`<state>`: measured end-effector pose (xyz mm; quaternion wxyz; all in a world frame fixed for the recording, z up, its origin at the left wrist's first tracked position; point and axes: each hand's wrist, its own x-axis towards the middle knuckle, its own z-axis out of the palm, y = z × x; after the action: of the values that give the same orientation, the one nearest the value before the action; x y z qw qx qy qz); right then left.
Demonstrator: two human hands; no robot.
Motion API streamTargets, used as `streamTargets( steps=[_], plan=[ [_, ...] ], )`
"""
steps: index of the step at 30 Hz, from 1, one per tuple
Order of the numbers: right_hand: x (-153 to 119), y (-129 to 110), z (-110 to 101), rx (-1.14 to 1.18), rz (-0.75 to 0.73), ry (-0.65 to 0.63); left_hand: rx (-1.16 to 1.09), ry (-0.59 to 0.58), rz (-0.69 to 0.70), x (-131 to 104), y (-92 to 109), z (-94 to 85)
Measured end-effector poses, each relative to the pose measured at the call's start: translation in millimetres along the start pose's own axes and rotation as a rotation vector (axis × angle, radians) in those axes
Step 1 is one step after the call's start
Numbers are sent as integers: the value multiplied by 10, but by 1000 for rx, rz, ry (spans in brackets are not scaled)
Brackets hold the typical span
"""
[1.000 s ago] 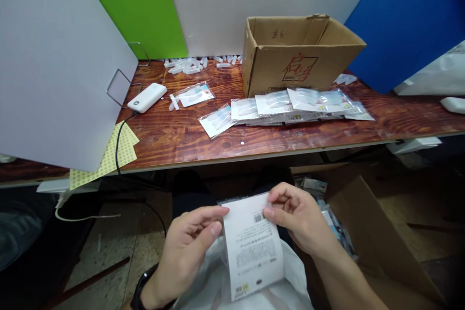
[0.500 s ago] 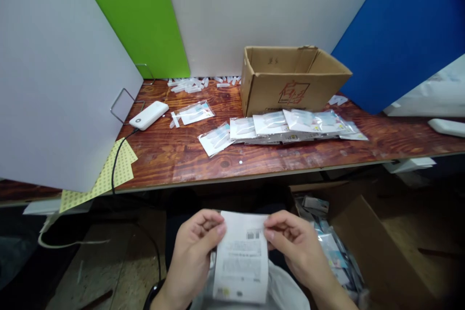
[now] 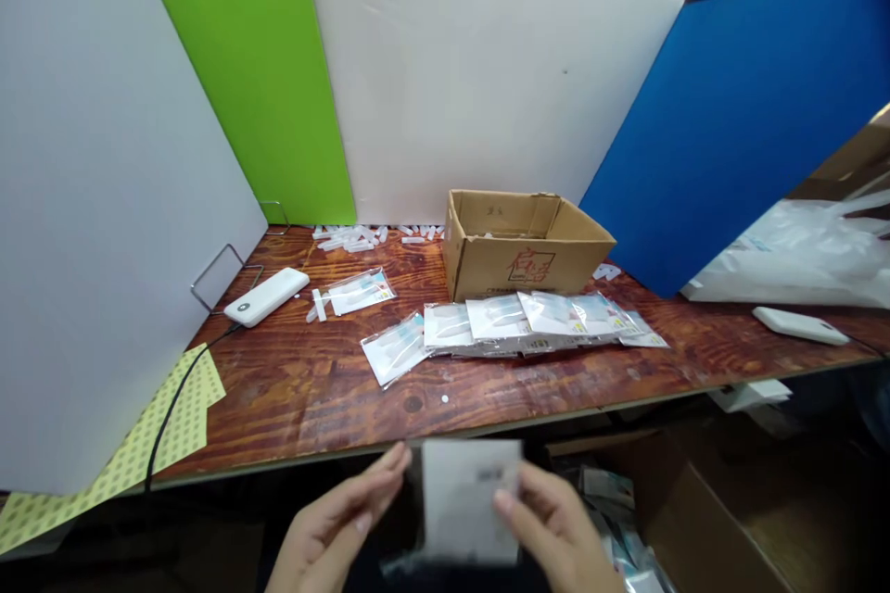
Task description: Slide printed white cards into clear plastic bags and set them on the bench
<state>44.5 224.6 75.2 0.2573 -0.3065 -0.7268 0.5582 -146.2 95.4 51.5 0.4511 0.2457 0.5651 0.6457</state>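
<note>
A white printed card (image 3: 467, 500), blurred by motion, is upright in front of me below the table edge. At its left and bottom a see-through film shows, which looks like a plastic bag. My right hand (image 3: 556, 528) grips the card's right side, thumb on the front. My left hand (image 3: 340, 519) is at the left, fingers stretched out and thumb apart; the fingertips are close to the film's edge, and whether they touch it I cannot tell. Beyond, on the table, lies an overlapping row of clear-bagged card packets (image 3: 504, 320).
A cardboard box (image 3: 528, 264) stands behind the packets. Left of it lie small white plastic pieces (image 3: 354, 238), another packet (image 3: 362, 292) and a white power bank (image 3: 268, 296) with a black cable. Yellow sticker sheets (image 3: 173, 426) hang over the edge. Below right, an open carton (image 3: 716, 519) holds packets.
My view has tilted up, so the table sits lower in the picture. My left hand has let go of the card's corner and moved left; my right hand keeps hold.
</note>
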Motion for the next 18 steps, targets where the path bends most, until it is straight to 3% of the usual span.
streamTargets(
  steps=[2,4,5,6,9,12,15,18],
  plan=[
    [248,-20,-196,-198,-215,241,389,151,168,276,52,-130],
    [592,45,-357,-481,-546,493,888,337,336,655,103,-272],
    [786,114,-407,-616,-696,567,1171,428,433,868,129,-343],
    [981,205,-434,-744,-816,594,1253,502,453,1087,155,-412],
    [1474,531,-406,-1124,-904,427,1375,635,464,1696,226,-597],
    [1719,773,-348,-1311,-867,323,1475,629,455,2120,272,-744],
    [1757,843,-353,-1332,-872,357,1540,577,457,2309,265,-863],
    [1694,806,-348,-1304,-890,369,1558,576,462,2317,217,-964]
  ],
)
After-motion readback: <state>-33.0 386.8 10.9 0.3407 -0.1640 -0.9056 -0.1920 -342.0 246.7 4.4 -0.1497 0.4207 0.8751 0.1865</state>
